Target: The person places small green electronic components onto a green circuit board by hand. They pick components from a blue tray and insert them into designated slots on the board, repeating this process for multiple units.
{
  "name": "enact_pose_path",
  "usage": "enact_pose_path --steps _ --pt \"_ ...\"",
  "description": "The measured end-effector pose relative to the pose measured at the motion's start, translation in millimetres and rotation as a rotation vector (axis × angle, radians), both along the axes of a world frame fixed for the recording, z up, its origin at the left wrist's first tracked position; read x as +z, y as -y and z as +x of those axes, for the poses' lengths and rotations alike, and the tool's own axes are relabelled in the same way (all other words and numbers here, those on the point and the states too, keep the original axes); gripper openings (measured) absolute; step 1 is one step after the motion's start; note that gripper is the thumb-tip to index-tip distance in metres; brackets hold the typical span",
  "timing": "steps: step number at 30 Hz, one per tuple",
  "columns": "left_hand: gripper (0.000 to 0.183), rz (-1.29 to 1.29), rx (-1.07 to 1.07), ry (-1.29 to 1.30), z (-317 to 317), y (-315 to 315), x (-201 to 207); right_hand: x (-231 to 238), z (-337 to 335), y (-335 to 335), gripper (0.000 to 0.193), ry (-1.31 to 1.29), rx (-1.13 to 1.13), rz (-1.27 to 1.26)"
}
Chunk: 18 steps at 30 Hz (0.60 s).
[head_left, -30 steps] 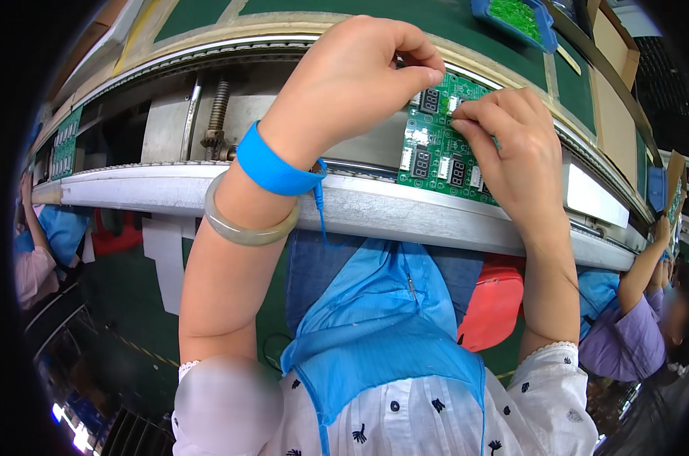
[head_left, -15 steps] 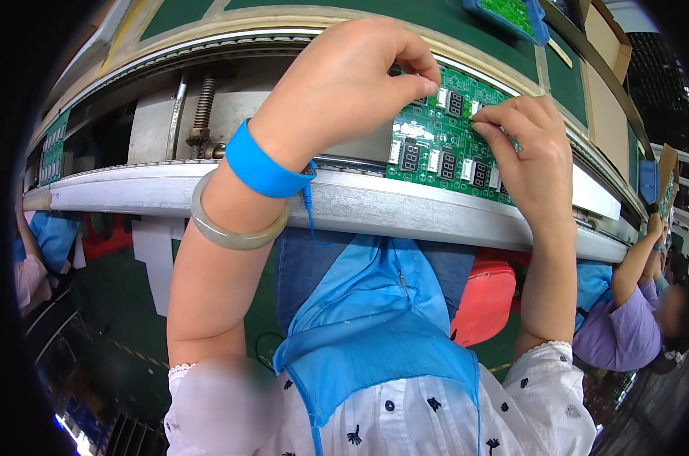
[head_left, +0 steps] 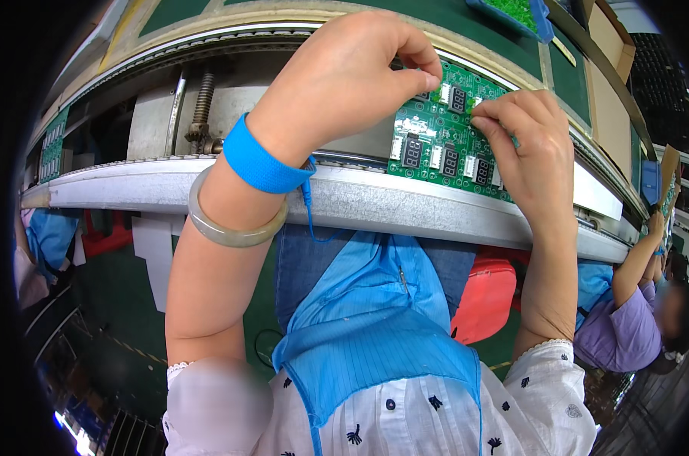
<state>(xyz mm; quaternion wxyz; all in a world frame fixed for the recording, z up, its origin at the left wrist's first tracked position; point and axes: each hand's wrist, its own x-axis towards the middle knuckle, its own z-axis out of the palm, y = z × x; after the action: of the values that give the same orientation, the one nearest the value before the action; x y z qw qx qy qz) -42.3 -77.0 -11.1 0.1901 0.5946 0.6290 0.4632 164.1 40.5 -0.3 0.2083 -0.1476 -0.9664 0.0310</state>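
A green circuit board (head_left: 428, 121) lies on the conveyor rails, bearing rows of black digit displays (head_left: 450, 161) and white connectors (head_left: 435, 156). Over its far left part, my left hand (head_left: 359, 80) pinches thumb and forefinger by a white connector. A small bright green part (head_left: 435, 96) shows at those fingertips. My right hand (head_left: 530, 140) is also closed in a pinch, at the board's right side, with a similar green part (head_left: 473, 103) at its fingertips. Both hands cover portions of the board, and the exact grip on the tiny parts is partly hidden.
A silver conveyor rail (head_left: 344, 194) runs along the near side. At the far right stands a blue tray (head_left: 542, 19) of green pieces. Another board (head_left: 53, 144) sits far left on the line. A blue wrist strap's cord (head_left: 308, 201) hangs over the rail. A co-worker (head_left: 625, 327) is at right.
Both hands stay almost in place, with only slight shifts at the fingertips. The whole view has moved a little. Each hand keeps its pinch over the board.
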Motion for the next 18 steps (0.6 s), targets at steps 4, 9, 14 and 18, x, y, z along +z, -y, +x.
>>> enact_pose_path --steps 4,9,14,18 --pt "0.013 -0.152 0.022 0.031 1.4 -1.3 13.2 -0.4 -0.4 -0.6 0.007 0.002 0.003 0.002" --pt "0.014 -0.089 0.012 0.025 0.2 0.6 9.7 0.6 -0.6 -1.8 0.007 0.019 0.011 -0.015" --pt "0.014 -0.069 0.004 0.031 0.6 2.3 9.3 2.2 -0.8 -1.7 0.008 0.036 -0.001 -0.034" --pt "0.014 -0.11 0.01 0.056 -0.5 -0.3 9.9 1.7 -1.1 -2.4 0.008 0.05 0.009 -0.032"
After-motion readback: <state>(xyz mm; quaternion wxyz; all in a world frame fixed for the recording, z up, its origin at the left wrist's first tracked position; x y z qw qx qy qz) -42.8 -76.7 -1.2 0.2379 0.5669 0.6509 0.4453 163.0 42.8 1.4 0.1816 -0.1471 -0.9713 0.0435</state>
